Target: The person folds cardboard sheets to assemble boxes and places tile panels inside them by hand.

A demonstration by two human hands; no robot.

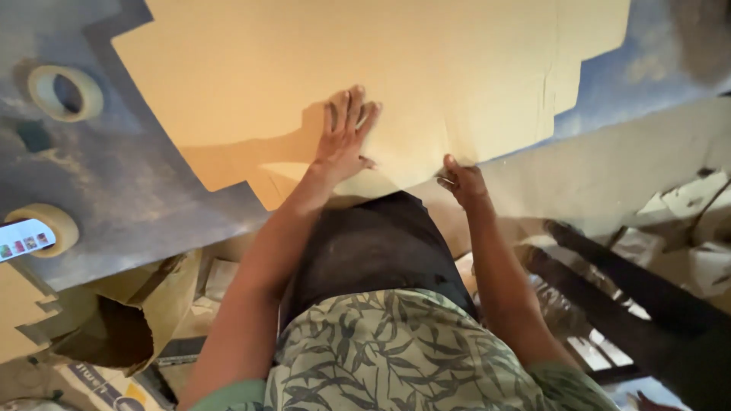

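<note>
Cardboard sheet (396, 84) cut off at top edge

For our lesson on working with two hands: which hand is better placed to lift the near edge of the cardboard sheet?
Probably the right hand: its fingers already pinch the near edge of the cardboard sheet. The left hand lies flat on top, fingers spread, pressing the sheet to the table.

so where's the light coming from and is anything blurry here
Head view: light seems to come from the right, since the left hand throws a darker orange shadow leftward across the cardboard. The right hand at the sheet's edge is soft, the tape rolls at the left are smeared, and the far right corner is dark and blurred.
</note>
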